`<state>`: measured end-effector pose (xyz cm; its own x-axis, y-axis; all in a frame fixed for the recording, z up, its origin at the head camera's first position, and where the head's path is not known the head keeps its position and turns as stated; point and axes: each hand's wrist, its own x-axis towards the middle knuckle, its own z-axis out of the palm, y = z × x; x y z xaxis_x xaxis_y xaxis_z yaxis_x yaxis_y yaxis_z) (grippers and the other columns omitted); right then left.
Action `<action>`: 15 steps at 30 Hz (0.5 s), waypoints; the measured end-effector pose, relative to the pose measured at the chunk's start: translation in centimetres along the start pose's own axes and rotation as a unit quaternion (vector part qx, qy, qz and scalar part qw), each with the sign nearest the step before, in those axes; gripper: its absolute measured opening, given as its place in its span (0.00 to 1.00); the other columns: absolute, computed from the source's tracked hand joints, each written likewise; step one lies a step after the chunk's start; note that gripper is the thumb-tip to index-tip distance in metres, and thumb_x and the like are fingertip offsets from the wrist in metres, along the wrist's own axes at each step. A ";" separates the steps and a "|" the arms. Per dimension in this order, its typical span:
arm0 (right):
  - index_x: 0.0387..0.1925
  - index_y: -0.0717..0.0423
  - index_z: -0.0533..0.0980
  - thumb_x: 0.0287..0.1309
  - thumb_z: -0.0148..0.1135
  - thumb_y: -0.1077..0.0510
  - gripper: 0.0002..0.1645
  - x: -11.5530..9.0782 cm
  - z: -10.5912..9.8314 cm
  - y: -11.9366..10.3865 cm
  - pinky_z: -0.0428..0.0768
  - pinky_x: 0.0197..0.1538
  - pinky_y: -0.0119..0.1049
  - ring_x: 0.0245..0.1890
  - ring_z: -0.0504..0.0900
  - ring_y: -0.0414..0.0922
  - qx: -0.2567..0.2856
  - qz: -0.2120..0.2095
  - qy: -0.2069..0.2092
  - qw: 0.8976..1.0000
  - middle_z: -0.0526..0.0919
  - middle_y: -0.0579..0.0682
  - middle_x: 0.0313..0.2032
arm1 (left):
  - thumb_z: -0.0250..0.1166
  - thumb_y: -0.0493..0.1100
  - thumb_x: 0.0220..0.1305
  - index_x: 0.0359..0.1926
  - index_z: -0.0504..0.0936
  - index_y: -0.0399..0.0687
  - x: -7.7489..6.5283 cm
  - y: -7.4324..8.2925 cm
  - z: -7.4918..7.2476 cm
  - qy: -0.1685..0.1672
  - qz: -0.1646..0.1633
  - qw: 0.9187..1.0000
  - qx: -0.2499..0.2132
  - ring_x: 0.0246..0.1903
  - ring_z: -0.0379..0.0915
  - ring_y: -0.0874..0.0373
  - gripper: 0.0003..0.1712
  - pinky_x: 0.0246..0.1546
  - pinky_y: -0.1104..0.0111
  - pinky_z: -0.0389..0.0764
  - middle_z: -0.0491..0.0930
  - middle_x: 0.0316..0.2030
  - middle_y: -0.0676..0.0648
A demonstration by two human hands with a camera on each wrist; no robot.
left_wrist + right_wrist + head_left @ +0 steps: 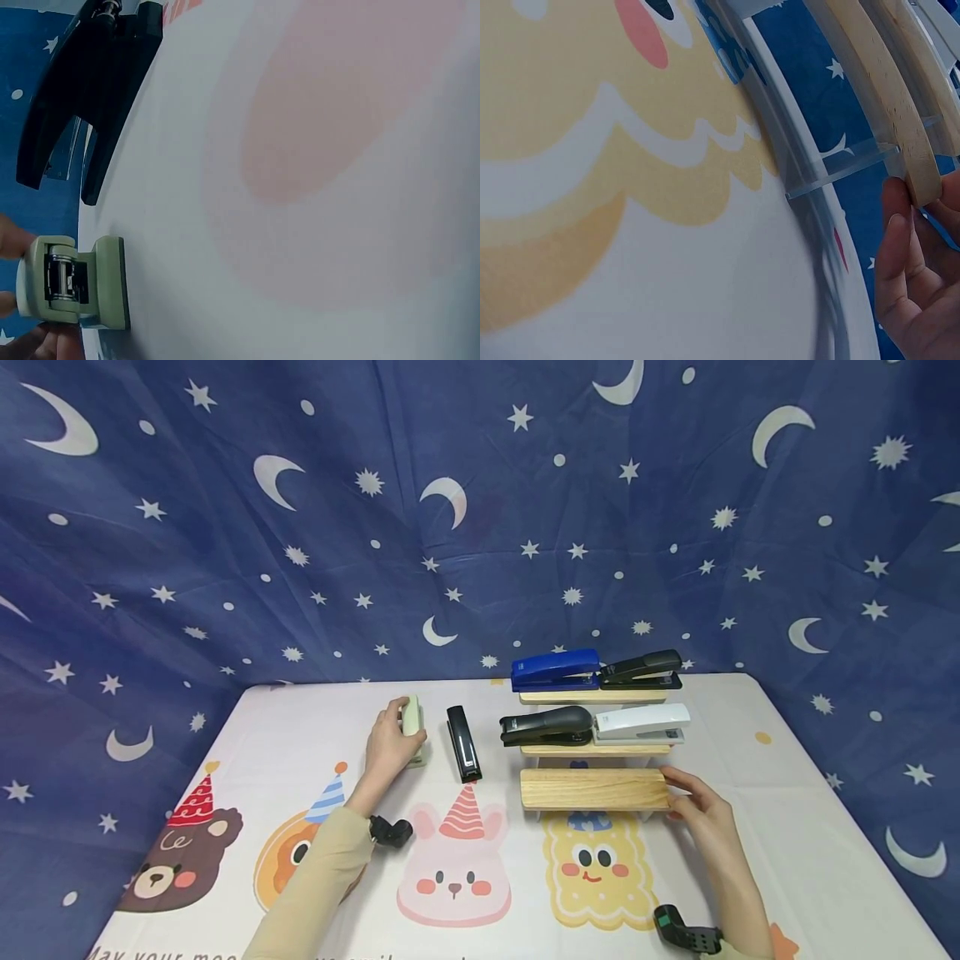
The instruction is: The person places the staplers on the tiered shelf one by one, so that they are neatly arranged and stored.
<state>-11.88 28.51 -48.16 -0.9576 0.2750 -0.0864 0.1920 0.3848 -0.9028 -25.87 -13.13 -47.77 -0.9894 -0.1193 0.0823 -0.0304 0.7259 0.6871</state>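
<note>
A pale green stapler (412,727) stands on the table at the left, and my left hand (391,743) grips it with fingers and thumb on its two sides. In the left wrist view the green stapler (112,283) shows its hinge end. Just right of it lies a black stapler (464,744), apart from my hand. At the right, my right hand (704,814) pinches the end of the lowest wooden shelf board (592,789) of a tiered rack. The right wrist view shows thumb and fingers about the board's end (924,180).
The rack's middle board carries a black stapler (547,726) and a white stapler (641,723). On its top board sit a blue stapler (555,671) and another black stapler (641,670). Clear supports (840,174) hold the boards. A starry blue curtain (480,527) hangs behind the table.
</note>
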 end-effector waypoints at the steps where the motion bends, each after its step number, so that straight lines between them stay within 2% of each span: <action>1: 0.66 0.58 0.66 0.66 0.46 0.62 0.26 0.0 0.0 0.0 0.76 0.40 0.23 0.38 0.72 0.24 0.000 0.001 -0.001 1.000 0.70 0.57 0.62 | 0.67 0.41 0.53 0.67 0.65 0.46 0.0 0.0 0.0 -0.001 -0.001 1.000 0.001 0.49 0.75 0.40 0.40 0.47 0.52 0.76 0.74 0.54 0.34; 8: 0.66 0.58 0.67 0.66 0.47 0.63 0.27 0.0 -0.1 0.0 0.77 0.40 0.24 0.38 0.72 0.24 0.001 -0.005 -0.002 1.000 0.70 0.57 0.62 | 0.66 0.40 0.52 0.68 0.65 0.47 -0.2 -0.2 -0.2 -0.005 -0.009 1.000 0.006 0.48 0.74 0.41 0.40 0.45 0.53 0.76 0.74 0.55 0.34; 15: 0.66 0.59 0.66 0.66 0.47 0.63 0.27 -0.1 -0.1 -0.1 0.77 0.40 0.25 0.38 0.72 0.25 -0.001 -0.005 -0.002 1.000 0.70 0.59 0.63 | 0.66 0.39 0.50 0.67 0.66 0.46 -0.6 -0.3 -0.4 -0.004 -0.002 1.000 0.008 0.49 0.74 0.41 0.40 0.45 0.53 0.76 0.75 0.54 0.35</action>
<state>-11.77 28.49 -48.00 -0.9604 0.2671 -0.0794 0.1830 0.3895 -0.9027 -25.20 -13.57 -47.71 -0.9905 -0.1161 0.0744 -0.0357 0.7369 0.6750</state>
